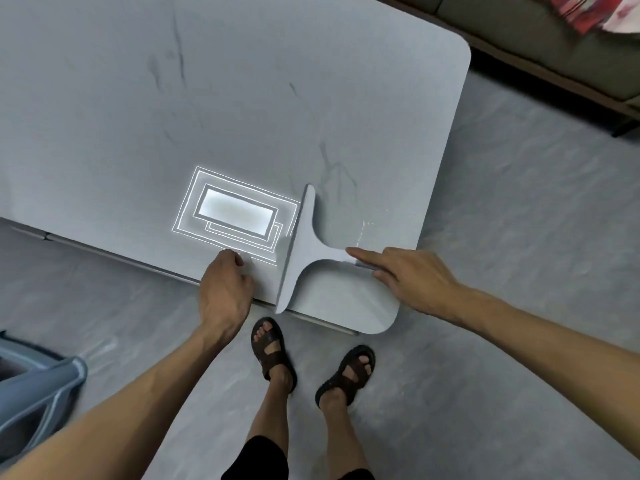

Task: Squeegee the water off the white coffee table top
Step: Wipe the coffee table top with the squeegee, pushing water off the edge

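Note:
The white coffee table top (242, 98) fills the upper left, its rounded near right corner just in front of my feet. A pale T-shaped squeegee (299, 251) lies flat on it near the front edge, blade running front to back. My right hand (408, 275) grips the squeegee's handle, index finger stretched along it. My left hand (225, 289) rests on the table's front edge just left of the blade, fingers curled, holding nothing. A few small water drops (362, 233) glint right of the handle. A bright ceiling-light reflection (235, 213) shines on the top left of the blade.
A dark sofa (554, 46) with a red patterned cloth (595, 12) stands at the upper right, close to the table's far corner. A pale blue plastic chair (38, 386) is at the lower left. My sandalled feet (311, 358) stand on the grey floor.

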### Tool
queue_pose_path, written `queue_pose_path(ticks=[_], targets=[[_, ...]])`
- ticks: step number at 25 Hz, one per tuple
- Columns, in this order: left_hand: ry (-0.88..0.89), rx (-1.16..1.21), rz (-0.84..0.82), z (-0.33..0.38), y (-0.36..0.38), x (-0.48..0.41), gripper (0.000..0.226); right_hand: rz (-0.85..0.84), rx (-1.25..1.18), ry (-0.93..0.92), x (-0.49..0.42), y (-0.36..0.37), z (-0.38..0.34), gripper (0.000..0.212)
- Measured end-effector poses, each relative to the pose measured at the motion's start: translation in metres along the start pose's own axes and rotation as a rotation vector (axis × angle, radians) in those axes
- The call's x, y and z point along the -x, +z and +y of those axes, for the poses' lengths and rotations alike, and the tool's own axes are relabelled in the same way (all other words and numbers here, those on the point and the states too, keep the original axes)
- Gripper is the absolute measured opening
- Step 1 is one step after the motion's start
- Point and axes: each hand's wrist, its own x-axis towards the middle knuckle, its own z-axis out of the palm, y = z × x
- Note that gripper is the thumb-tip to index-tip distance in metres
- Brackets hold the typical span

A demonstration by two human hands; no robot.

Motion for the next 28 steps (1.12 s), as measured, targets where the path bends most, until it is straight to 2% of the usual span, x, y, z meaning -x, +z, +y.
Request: queue_pose_path(ticks=[3, 5, 14, 21, 28], targets=[[0.003, -0.036, -0.004, -0.007, -0.006, -0.002, 0.018, -0.071, 0.002, -0.143, -0.035, 0.025, -0.045, 0.043], [0.026, -0.045, -0.036, -0.005, -0.006, -0.001, 0.017, -0.072, 0.054, -0.194, -0.044, 0.035, -0.051, 0.041], [0.284, -0.227, -0.255, 0.044, 0.034, 0.032, 0.030, -0.043, 0.216, -0.084, 0.036, 0.015, 0.072, 0.044], [0.197, -0.436, -0.468, 0.076, 0.044, 0.030, 0.039, -0.053, 0.297, 0.050, 0.087, -0.014, 0.149, 0.045], [0.121, -0.320, -0.489, 0.079, 0.043, 0.029, 0.035, -0.026, 0.427, 0.081, 0.095, -0.048, 0.172, 0.040]])
